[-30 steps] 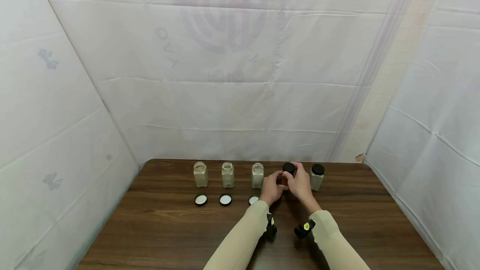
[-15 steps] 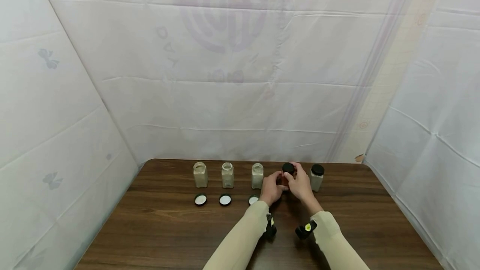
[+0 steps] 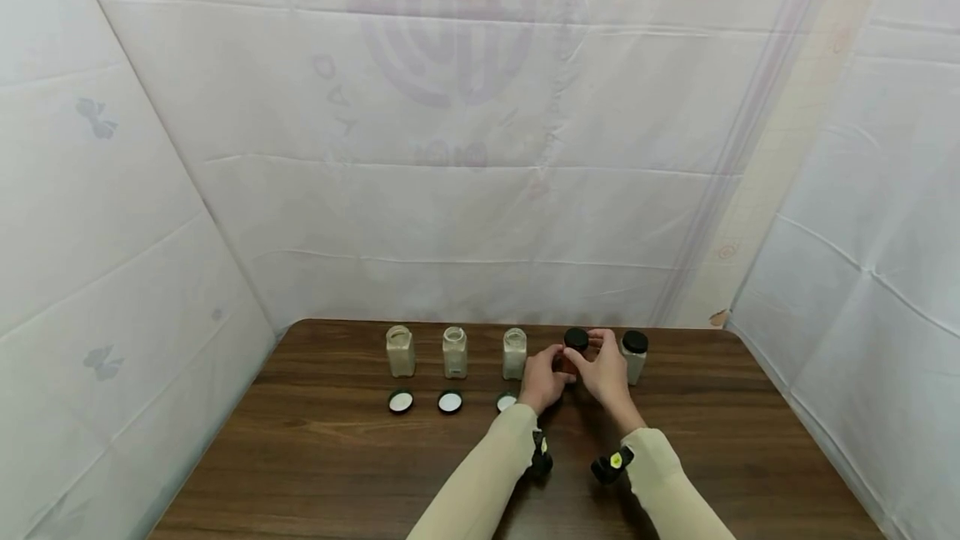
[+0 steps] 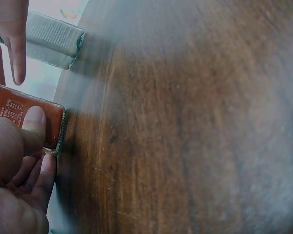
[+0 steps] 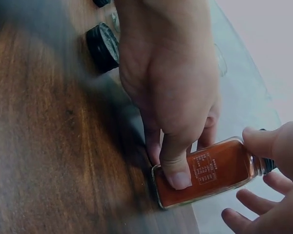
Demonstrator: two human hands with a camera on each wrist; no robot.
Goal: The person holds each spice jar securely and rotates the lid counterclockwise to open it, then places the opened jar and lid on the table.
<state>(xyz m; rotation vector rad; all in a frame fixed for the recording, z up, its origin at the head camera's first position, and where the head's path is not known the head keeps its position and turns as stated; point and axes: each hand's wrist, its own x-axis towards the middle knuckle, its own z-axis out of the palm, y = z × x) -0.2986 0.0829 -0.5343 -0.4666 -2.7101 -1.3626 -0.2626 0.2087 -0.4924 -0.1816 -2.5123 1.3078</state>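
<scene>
The orange-red jar (image 5: 229, 163) stands upright on the wooden table (image 3: 360, 473), toward the far edge, fourth from the left in a row of five. My left hand (image 3: 543, 377) grips its body low down, thumb pressed flat against the face and fingers wrapped round the left side near the base. I'd judge that hold keeps the glass from turning and leaves the neck free.

My right hand (image 3: 607, 377) is up at the black cap (image 3: 576, 339), coming in from the right. The thumb lies against the cap or neck, and the other fingers spread loosely on the far side, some clear of the glass. Whether thumb and finger pinch the cap just now, I cannot tell. Threads show on the neck below it, so the cap seems to sit partway up.

To the left stand three uncapped jars (image 3: 401, 352) of pale contents, each with a dark lid (image 3: 450, 401) on its near side, white lining up; that placing probably keeps every lid with its own jar. On the right, just beside my right hand, stands a jar with its black cap on (image 3: 635, 367).
</scene>
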